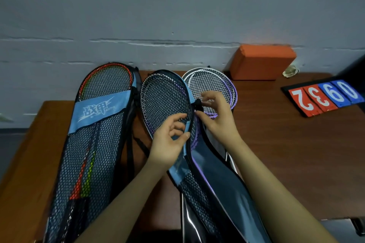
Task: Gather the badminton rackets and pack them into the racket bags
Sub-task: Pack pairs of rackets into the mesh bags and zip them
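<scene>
head view. left bag (92, 144): mesh, blue band, lying flat on the table (286, 144), holding red and green rackets (87, 181); judged packed. middle bag (167, 100): mesh flap with blue trim, lying just right of the left bag, a purple racket (194, 134) showing at its open edge. loose rackets (213, 85): white and purple heads lying just beyond the middle bag's right edge, not yet bagged. left hand (169, 142): fingers curled, pinching the bag's edge. right hand (215, 114): fingertips pinching the black zip pull (197, 104) on the rim. step in hand, as judged: zipping the middle bag shut. next move calls for drawing the pull along the rim while the left hand keeps the edge taut and the frame clear of the teeth. orange block (260, 62) and number cards (324, 94) at far right.
</scene>
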`<state>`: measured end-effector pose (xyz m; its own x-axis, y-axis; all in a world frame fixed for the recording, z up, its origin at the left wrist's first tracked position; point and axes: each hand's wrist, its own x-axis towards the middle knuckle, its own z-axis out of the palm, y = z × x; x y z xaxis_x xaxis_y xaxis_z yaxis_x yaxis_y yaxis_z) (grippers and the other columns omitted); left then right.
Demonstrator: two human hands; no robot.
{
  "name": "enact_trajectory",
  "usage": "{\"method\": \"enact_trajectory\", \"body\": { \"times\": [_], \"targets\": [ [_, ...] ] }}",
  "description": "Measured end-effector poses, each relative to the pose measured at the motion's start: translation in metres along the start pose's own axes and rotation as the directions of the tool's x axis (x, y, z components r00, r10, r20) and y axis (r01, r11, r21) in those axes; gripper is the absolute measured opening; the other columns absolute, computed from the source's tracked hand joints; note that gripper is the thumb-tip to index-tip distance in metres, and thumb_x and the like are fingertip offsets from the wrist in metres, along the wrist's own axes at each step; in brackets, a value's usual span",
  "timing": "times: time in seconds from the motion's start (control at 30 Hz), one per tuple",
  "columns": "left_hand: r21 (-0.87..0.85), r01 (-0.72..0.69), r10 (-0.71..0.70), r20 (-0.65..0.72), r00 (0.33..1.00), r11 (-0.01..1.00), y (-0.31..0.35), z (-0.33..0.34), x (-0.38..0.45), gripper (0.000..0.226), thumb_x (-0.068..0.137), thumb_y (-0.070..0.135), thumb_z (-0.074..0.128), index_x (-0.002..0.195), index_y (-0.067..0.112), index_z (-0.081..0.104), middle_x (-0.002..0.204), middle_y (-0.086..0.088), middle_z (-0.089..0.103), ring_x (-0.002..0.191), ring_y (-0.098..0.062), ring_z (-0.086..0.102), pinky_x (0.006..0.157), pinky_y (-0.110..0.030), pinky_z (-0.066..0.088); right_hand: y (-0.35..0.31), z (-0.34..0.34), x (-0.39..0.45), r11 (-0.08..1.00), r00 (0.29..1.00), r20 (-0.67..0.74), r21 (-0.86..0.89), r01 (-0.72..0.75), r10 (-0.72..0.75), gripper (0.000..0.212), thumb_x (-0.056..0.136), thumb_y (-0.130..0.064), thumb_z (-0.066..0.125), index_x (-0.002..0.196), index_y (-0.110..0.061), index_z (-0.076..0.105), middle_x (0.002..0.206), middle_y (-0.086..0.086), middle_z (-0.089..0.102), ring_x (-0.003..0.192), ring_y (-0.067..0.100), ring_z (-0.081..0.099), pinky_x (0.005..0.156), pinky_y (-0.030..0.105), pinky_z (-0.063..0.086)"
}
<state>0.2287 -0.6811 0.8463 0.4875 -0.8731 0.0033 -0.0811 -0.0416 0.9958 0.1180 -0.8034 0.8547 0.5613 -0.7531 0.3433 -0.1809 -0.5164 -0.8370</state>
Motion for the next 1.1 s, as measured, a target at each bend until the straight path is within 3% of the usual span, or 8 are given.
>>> {"method": "enact_trajectory", "body": {
  "times": [0.13, 0.27, 0.33, 0.43, 0.67, 0.77, 0.97, 1.1],
  "targets": [
    [-0.007, -0.013, 0.013, 0.019, 1.000, 1.000, -0.002, -0.002, 0.003, 0.053, 0.079, -0.006, 0.065, 0.103, 0.040, 0.054, 0.082, 0.002, 0.055, 0.066, 0.002, 0.055, 0.071, -0.012, 0.048, 0.008, -0.001, 0.000, 0.999, 1.000, -0.015, -0.031, -0.021, 0.021, 0.023, 0.081, -0.012, 0.070, 0.094, -0.023, 0.055, 0.094, -0.016, 0.060, 0.090, 0.007, 0.062, 0.089, 0.057, 0.043],
    [-0.025, 0.019, -0.018, 0.050, 0.999, 1.000, -0.007, -0.007, 0.006, 0.052, 0.079, -0.004, 0.066, 0.103, 0.041, 0.055, 0.083, 0.000, 0.058, 0.070, -0.006, 0.060, 0.068, -0.021, 0.053, 0.007, -0.009, 0.008, 1.000, 1.000, 0.025, 0.006, 0.006, -0.006, 0.016, 0.086, -0.008, 0.061, 0.089, -0.022, 0.054, 0.084, -0.013, 0.060, 0.082, 0.006, 0.061, 0.080, 0.032, 0.051],
    [-0.052, 0.050, -0.047, 0.048, 0.998, 0.997, -0.009, -0.009, 0.008, 0.052, 0.079, -0.004, 0.067, 0.103, 0.041, 0.056, 0.084, -0.002, 0.059, 0.071, -0.012, 0.061, 0.068, -0.027, 0.053, 0.010, -0.012, 0.014, 0.992, 0.994, 0.096, -0.114, 0.059, -0.048, 0.018, 0.086, -0.001, 0.057, 0.090, -0.019, 0.056, 0.083, -0.014, 0.060, 0.080, 0.013, 0.062, 0.080, 0.040, 0.051],
    [-0.068, 0.054, -0.050, 0.064, 0.997, 0.996, -0.009, -0.009, 0.009, 0.052, 0.078, -0.004, 0.067, 0.104, 0.040, 0.057, 0.082, 0.002, 0.060, 0.071, -0.014, 0.061, 0.068, -0.026, 0.053, 0.015, -0.013, 0.019, 0.964, 0.990, 0.128, -0.248, 0.093, -0.063, 0.024, 0.084, 0.007, 0.054, 0.092, -0.014, 0.063, 0.086, -0.011, 0.065, 0.082, 0.016, 0.065, 0.081, 0.053, 0.047],
    [-0.110, 0.069, -0.058, 0.105, 0.993, 0.991, -0.007, -0.013, 0.009, 0.051, 0.079, -0.005, 0.066, 0.108, 0.035, 0.058, 0.074, 0.013, 0.058, 0.065, -0.009, 0.058, 0.058, -0.022, 0.053, 0.008, -0.012, 0.016, 0.983, 0.988, 0.121, -0.149, 0.109, -0.091, 0.016, 0.084, -0.015, 0.064, 0.099, -0.014, 0.068, 0.107, 0.000, 0.064, 0.105, 0.019, 0.059, 0.089, 0.057, 0.041],
    [-0.123, 0.062, -0.047, 0.121, 0.992, 0.990, -0.004, -0.013, 0.007, 0.050, 0.079, -0.006, 0.066, 0.111, 0.032, 0.057, 0.077, 0.006, 0.058, 0.065, -0.011, 0.058, 0.058, -0.022, 0.052, 0.003, -0.009, 0.011, 0.975, 0.992, 0.078, -0.187, 0.116, -0.104, 0.022, 0.079, -0.025, 0.069, 0.098, -0.016, 0.068, 0.110, -0.002, 0.056, 0.109, 0.021, 0.053, 0.091, 0.055, 0.038],
    [-0.137, 0.069, -0.052, 0.123, 0.991, 0.988, -0.001, -0.016, 0.006, 0.050, 0.078, -0.007, 0.065, 0.113, 0.029, 0.057, 0.076, 0.007, 0.057, 0.065, -0.013, 0.057, 0.057, -0.020, 0.050, 0.003, -0.005, 0.011, 0.959, 0.998, 0.029, -0.280, 0.055, -0.048, 0.019, 0.074, -0.021, 0.077, 0.090, -0.013, 0.071, 0.113, 0.008, 0.055, 0.109, 0.026, 0.047, 0.093, 0.045, 0.032],
    [-0.147, 0.071, -0.054, 0.112, 0.992, 0.987, 0.000, -0.014, 0.007, 0.050, 0.079, -0.007, 0.065, 0.114, 0.027, 0.056, 0.082, -0.005, 0.056, 0.069, -0.024, 0.057, 0.062, -0.032, 0.054, 0.004, 0.002, 0.008, 0.944, 0.999, -0.040, -0.328, 0.005, -0.019, 0.012, 0.075, -0.020, 0.076, 0.079, -0.010, 0.071, 0.107, 0.009, 0.059, 0.105, 0.028, 0.050, 0.088, 0.036, 0.027]
  ]
}}
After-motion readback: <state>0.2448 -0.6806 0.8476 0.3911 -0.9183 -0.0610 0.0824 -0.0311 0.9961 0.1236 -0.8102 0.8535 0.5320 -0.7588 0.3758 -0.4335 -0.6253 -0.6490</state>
